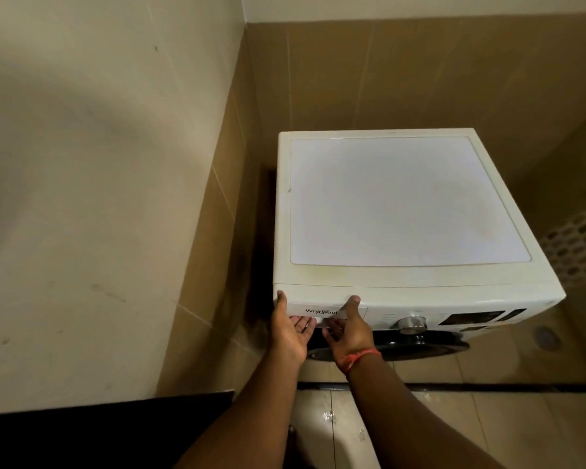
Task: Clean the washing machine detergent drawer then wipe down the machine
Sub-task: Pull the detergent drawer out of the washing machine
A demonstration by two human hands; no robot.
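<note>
Both hands on drawer (Whirlpool)

Tan tiled walls, glossy floor

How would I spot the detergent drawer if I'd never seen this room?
Find the white washing machine in the tiled corner. On its front panel's left end, left of the silver dial, is the detergent drawer: it alone carries the brand name, and both hands meet there.
</note>
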